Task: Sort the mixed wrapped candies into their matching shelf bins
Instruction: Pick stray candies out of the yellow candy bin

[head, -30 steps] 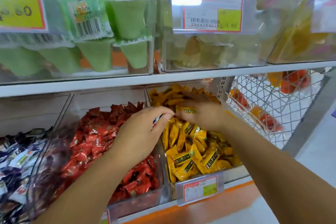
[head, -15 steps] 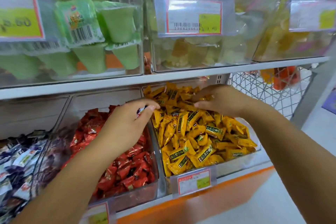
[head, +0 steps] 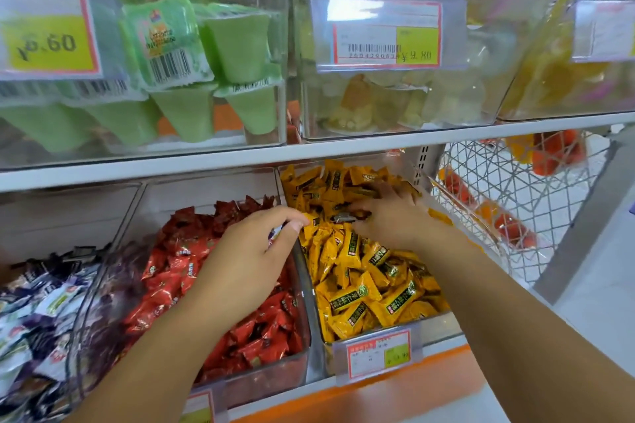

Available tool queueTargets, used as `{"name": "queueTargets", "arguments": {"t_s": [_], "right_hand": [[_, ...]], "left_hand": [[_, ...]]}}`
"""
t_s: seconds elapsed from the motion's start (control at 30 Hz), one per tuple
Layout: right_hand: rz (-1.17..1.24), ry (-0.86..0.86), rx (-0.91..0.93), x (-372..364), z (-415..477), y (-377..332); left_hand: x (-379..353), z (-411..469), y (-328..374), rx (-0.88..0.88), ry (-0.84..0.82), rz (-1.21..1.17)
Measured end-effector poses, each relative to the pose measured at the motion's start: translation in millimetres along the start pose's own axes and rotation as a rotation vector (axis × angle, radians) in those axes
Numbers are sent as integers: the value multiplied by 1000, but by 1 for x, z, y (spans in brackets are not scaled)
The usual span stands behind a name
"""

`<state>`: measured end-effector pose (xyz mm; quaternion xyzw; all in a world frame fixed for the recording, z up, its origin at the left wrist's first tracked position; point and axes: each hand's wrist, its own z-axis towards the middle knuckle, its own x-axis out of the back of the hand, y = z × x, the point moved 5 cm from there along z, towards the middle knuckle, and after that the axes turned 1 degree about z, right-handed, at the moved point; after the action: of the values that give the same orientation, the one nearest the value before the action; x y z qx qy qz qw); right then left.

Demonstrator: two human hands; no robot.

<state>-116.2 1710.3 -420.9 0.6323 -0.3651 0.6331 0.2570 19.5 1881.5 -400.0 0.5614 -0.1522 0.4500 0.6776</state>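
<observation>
The person stands close to the shelf, both arms reaching into the lower row of clear bins. The left hand (head: 251, 251) hovers over the divide between the red candies (head: 165, 271) and the yellow candies (head: 360, 285). Its fingers are curled in and the thumb is closed against the forefinger. A small candy (head: 276, 233) in a white and blue wrapper peeks out of that pinch, held above the edge of the red pile.

The right hand (head: 388, 221) lies on top of the yellow pile toward the back of its bin (head: 443, 324), fingers bent down among the wrappers. A dark shiny wrapper (head: 343, 216) sits right at the tips of the thumb and forefinger. It is too blurred to tell whether they pinch it or only touch it.

The red candies fill the middle bin (head: 261, 378). To its left lies a heap of white and purple wrapped sweets (head: 37, 312). A price tag (head: 378, 352) hangs on the front of the yellow bin.

On the shelf above, green jelly cups (head: 233, 45) are stacked in a clear box beside a yellow price label (head: 48, 41), and pale cups sit behind another label (head: 385, 33). To the right is a white wire basket (head: 536, 216) with orange and red items in it.
</observation>
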Motion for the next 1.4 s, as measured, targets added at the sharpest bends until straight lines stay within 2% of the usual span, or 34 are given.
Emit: {"name": "queueTargets", "arguments": {"t_s": [0.1, 0.17, 0.33, 0.4, 0.57, 0.8, 1.0, 1.23, 1.3, 1.4], "right_hand": [[-23, -134, -25, 1, 5, 4], [-59, -163, -32, -1, 3, 2], [-6, 50, -4, -2, 2, -11], [21, 81, 9, -1, 1, -12], [282, 242, 102, 8, -4, -2], [341, 359, 196, 33, -24, -2], [499, 289, 225, 30, -40, -7], [702, 322, 105, 29, -39, -3], [727, 290, 167, 34, -42, -13], [631, 179, 303, 38, -49, -41]], "left_hand": [[3, -1, -5, -4, 23, -1], [4, -3, -7, -2, 28, -4], [13, -6, -9, -3, 43, -2], [16, -7, -10, 4, 54, -10], [14, -11, -11, 23, 51, -21], [11, -10, -11, 62, 69, -30], [6, -4, -7, 29, 104, -56], [0, -3, 0, 35, 79, -96], [1, -3, 0, 51, 73, -111], [3, -3, 1, 63, 53, -137]]}}
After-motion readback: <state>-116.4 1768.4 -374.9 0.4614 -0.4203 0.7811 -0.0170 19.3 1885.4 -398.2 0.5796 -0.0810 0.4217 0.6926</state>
